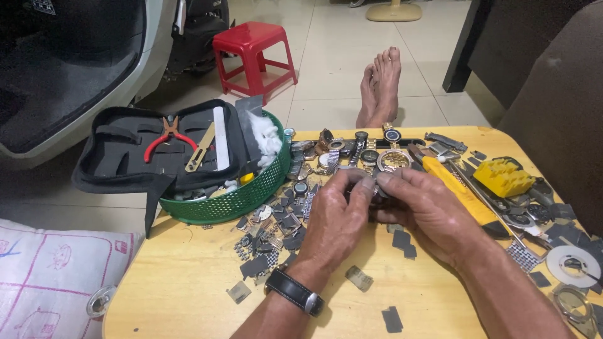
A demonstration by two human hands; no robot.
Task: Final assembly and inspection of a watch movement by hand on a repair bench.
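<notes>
Both my hands meet over the middle of a low wooden table point(188, 282). My left hand point(336, 216), with a black strap watch on its wrist, and my right hand point(427, 210) pinch a small metal watch part point(377, 188) between their fingertips; most of it is hidden by my fingers. Just beyond my hands lies a row of wristwatches and watch cases point(364, 154). Several loose dark band links and small parts point(276, 229) are scattered left of my left hand.
A green mesh basket point(235, 198) holds an open black tool case with red-handled pliers point(164, 137). A yellow-handled tool point(461, 191) and a yellow plastic holder point(502, 177) lie to the right. A red stool point(254, 53) and bare feet point(380, 85) are on the floor.
</notes>
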